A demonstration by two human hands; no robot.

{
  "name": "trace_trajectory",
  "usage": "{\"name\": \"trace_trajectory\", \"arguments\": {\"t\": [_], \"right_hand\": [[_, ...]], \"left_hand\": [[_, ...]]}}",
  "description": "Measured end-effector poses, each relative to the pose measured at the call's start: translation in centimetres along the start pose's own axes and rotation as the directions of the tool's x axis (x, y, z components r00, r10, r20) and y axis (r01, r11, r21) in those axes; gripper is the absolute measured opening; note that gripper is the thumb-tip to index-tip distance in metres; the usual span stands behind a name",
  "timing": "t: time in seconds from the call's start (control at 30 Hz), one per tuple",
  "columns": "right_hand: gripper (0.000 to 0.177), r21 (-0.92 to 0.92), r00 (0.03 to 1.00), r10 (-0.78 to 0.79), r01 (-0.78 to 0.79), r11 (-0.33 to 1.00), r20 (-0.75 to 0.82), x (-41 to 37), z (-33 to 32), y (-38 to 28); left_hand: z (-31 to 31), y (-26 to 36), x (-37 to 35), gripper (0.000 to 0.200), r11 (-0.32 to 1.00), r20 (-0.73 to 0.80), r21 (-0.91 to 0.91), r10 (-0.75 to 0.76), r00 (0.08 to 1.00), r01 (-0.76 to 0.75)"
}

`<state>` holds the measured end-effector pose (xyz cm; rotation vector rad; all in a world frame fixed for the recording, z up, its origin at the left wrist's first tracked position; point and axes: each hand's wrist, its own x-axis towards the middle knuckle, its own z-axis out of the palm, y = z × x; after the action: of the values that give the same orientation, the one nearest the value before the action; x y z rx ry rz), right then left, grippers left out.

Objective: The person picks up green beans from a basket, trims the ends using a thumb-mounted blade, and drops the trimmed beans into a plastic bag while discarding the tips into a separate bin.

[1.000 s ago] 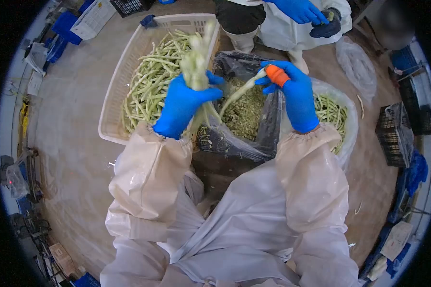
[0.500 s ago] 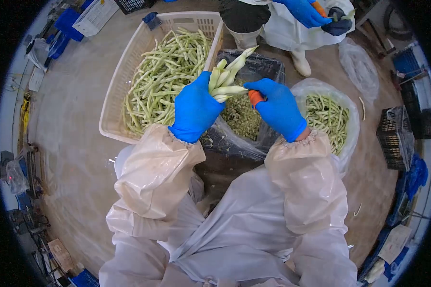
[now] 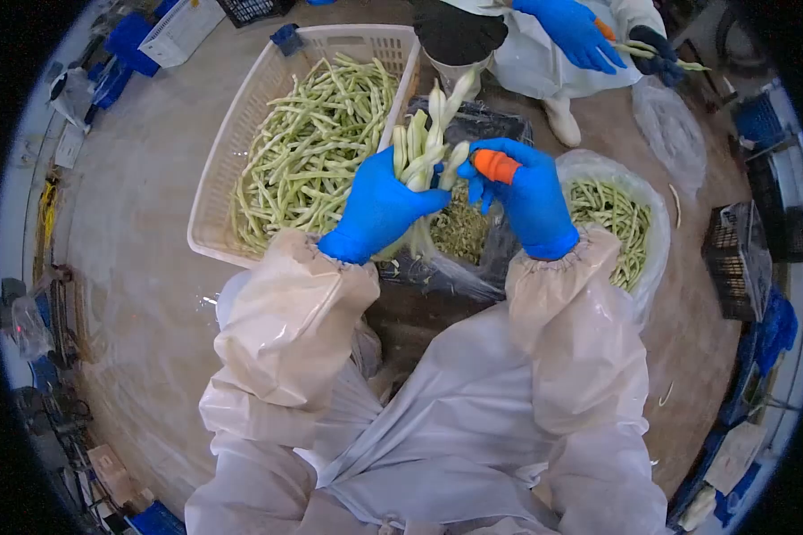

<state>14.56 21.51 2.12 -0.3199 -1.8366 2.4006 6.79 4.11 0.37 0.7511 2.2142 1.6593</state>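
Bean bunch (image 3: 430,138) was in the left hand (image 3: 382,205), held up over the dark-lined box (image 3: 511,126), between the slatted crate (image 3: 232,167) and the clear bag (image 3: 589,162). Pods looked light and fairly firm, likely to snap or bruise if squeezed hard, maybe slick against gloves. Best hold, probably: round the lower ends together, tips left free. Left fingers were wrapped around the lower part; pods splayed upward past them. Right hand (image 3: 533,198) was just beside the nearest pod, fingers partly curled, orange cap (image 3: 496,166) on one digit, probably the thumb; couldn't tell whether they pinched anything.
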Motion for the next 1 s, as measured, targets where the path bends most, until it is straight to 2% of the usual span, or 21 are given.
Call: {"name": "trace_trajectory", "arguments": {"t": [0.03,0.1,0.13,0.23,0.27,0.33,0.37,0.4,0.43,0.47,0.5,0.53,0.63,0.7,0.73,0.83,0.93,1.0], "right_hand": [[0.016,0.130,1.000,0.005,-0.005,0.991,0.001,0.0,0.1,0.1],[0.017,-0.125,0.999,-0.022,0.026,0.992,0.027,0.2,-0.4,0.1],[0.017,-0.250,0.999,-0.034,0.044,0.967,0.042,0.3,-0.8,0.2],[0.018,-0.539,0.994,-0.002,0.059,0.840,0.105,0.2,-1.5,2.4],[0.019,-0.718,0.994,-0.062,0.109,0.687,0.092,0.3,-1.9,3.0],[0.022,-0.950,0.977,-0.182,0.158,0.269,0.111,0.4,-3.0,3.9],[0.023,-0.969,0.987,-0.157,0.077,0.235,0.040,0.6,-3.7,3.8],[0.023,-0.980,0.990,-0.136,-0.007,0.199,-0.034,0.9,-4.5,3.7],[0.024,-0.983,0.987,-0.119,-0.090,0.160,-0.110,1.1,-5.1,3.6],[0.026,-0.979,0.964,-0.266,0.029,0.204,-0.027,1.3,-5.3,4.0],[0.028,-0.962,0.911,-0.410,0.153,0.227,0.048,1.3,-5.2,4.3],[0.030,-0.933,0.831,-0.545,0.276,0.230,0.112,1.4,-5.1,4.5],[0.032,-0.653,0.840,-0.532,0.463,0.599,0.108,1.8,-2.6,2.7],[0.031,-0.364,0.963,-0.260,0.270,0.891,0.076,0.6,0.1,0.6],[0.031,-0.197,0.988,-0.117,0.134,0.971,0.098,0.2,1.0,0.2],[0.029,-0.116,0.979,0.051,-0.028,0.993,0.199,-0.2,1.5,0.7],[0.027,-0.220,0.969,0.133,-0.086,0.972,0.209,-0.4,1.8,1.0],[0.026,-0.197,0.987,0.118,-0.095,0.976,0.109,-0.8,1.6,0.9]], "left_hand": [[-0.2,0.3,0.0,0.036,0.995,-0.004,-0.087,-0.053,0.999,0.053],[-0.7,1.0,0.2,0.034,0.954,0.010,-0.257,-0.158,0.987,0.155],[-1.0,1.0,0.4,0.029,0.979,-0.082,-0.180,-0.114,0.990,0.097],[-2.7,1.9,1.0,0.022,0.814,-0.129,-0.573,-0.201,0.971,0.093],[-3.3,1.6,1.2,0.024,0.786,-0.153,-0.612,-0.223,0.963,0.085],[-5.1,0.8,2.0,0.026,0.728,-0.218,-0.686,-0.208,0.953,0.002],[-6.1,0.5,2.2,0.028,0.695,-0.249,-0.718,-0.202,0.947,-0.041],[-7.3,0.9,2.3,0.027,0.635,-0.214,-0.772,-0.211,0.954,-0.033],[-8.3,0.9,2.6,0.027,0.652,-0.262,-0.754,-0.187,0.947,-0.080],[-8.6,0.9,2.6,0.027,0.660,-0.306,-0.740,-0.156,0.939,-0.131],[-8.7,1.0,2.7,0.027,0.666,-0.349,-0.724,-0.126,0.929,-0.181],[-8.7,1.2,2.6,0.026,0.664,-0.338,-0.728,-0.134,0.932,-0.169],[-7.7,1.5,2.1,0.026,0.678,-0.298,-0.724,-0.144,0.943,-0.125],[-6.5,1.8,2.0,0.027,0.712,-0.269,-0.694,-0.118,0.956,-0.107],[-6.2,1.9,1.9,0.031,0.753,-0.219,-0.655,-0.107,0.970,-0.065],[-5.0,1.8,1.7,0.030,0.756,-0.184,-0.653,-0.090,0.979,-0.053],[-4.7,1.6,1.8,0.028,0.764,-0.230,-0.640,-0.086,0.969,-0.084],[-4.5,1.6,1.8,0.027,0.784,-0.244,-0.618,-0.115,0.963,-0.063]]}}
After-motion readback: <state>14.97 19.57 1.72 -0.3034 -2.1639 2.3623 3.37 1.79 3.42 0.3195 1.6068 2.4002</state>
